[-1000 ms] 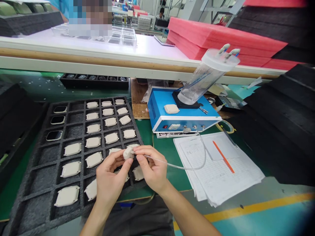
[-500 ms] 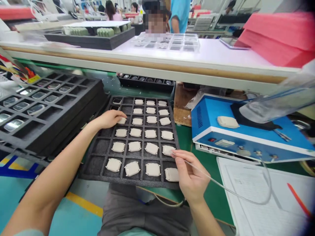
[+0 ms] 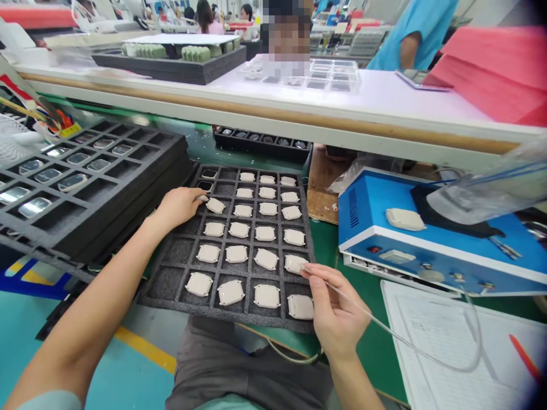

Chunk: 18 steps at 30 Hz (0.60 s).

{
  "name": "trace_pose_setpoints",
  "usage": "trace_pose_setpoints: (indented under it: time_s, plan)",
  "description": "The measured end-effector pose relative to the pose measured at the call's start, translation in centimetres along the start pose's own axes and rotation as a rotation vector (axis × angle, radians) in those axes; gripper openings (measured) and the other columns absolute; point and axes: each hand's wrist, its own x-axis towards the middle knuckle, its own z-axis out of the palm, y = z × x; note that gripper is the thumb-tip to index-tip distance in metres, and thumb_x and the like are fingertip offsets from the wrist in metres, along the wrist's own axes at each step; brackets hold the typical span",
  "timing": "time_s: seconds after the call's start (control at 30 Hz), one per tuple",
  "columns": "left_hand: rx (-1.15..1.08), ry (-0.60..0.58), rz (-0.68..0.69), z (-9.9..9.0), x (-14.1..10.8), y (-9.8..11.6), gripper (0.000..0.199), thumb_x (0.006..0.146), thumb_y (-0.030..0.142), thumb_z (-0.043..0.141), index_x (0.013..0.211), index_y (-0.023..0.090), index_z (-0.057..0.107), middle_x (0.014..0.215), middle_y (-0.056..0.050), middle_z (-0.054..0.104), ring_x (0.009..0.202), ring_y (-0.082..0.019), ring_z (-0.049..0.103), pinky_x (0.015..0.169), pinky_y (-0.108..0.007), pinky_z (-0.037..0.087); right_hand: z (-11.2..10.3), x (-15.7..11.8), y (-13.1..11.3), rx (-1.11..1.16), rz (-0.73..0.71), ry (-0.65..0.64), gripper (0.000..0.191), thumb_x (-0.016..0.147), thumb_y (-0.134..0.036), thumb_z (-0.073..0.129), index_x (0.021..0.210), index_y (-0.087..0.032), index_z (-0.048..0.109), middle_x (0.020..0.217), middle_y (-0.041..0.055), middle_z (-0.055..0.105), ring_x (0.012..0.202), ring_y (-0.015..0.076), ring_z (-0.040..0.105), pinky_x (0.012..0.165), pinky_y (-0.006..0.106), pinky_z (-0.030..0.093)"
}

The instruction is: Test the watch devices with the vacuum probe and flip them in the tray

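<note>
A dark foam tray [image 3: 171, 305] with rows of compartments lies in front of me, many holding beige, rounded-square pieces [image 3: 231, 292]. At the tray's left side, my left hand [image 3: 182, 206] has its fingers closed at the upper left compartments, beside one beige piece [image 3: 215, 205]; a small pale edge shows at the fingertips. Two dark glossy pieces [image 3: 205, 186] sit just above it. My right hand [image 3: 337, 304] pinches the end of a thin clear tube [image 3: 384, 324] at the tray's right side, its tip by a beige piece [image 3: 294, 263].
Stacked foam trays [image 3: 98, 199] with glassy pieces stand left. On the right are a blue machine [image 3: 448, 245] with a beige piece [image 3: 405, 219] on top and papers [image 3: 444, 341]. A white shelf [image 3: 256, 108] crosses behind; people are beyond it.
My left hand has drawn back slightly left, uncovering the beige piece beside it. The view has shifted a little. Behind the shelf, a person in blue has moved right.
</note>
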Motion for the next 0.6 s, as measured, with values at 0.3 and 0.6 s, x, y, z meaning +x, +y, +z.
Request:
trace_pose_setpoints:
  time_s: [0.3, 0.6]
  plan:
    - [-0.175, 0.345, -0.153, -2.2, -3.5, 4.5, 0.039, 0.098, 0.031, 0.05, 0.127, 0.018, 0.071, 0.122, -0.016, 0.077, 0.112, -0.034, 0.071, 0.098, -0.045, 0.053, 0.2, 0.2, -0.2, 0.039, 0.009, 0.001, 0.01, 0.096, -0.02, 0.07, 0.098, -0.023, 0.079, 0.097, 0.0061, 0.08, 0.087, 0.0196, 0.079, 0.076, 0.031, 0.069]
    - [-1.39, 0.007, -0.167, 3.3, -10.4, 18.0, 0.045, 0.086, 0.038, 0.076, 0.124, 0.014, 0.073, 0.112, -0.014, 0.081, 0.102, -0.025, 0.078, 0.087, -0.032, 0.062, 0.6, 1.0, -0.7, 0.037, -0.034, 0.047, 0.013, 0.101, -0.023, 0.062, 0.101, -0.024, 0.075, 0.096, 0.0066, 0.08, 0.089, 0.0196, 0.079, 0.076, 0.033, 0.07]
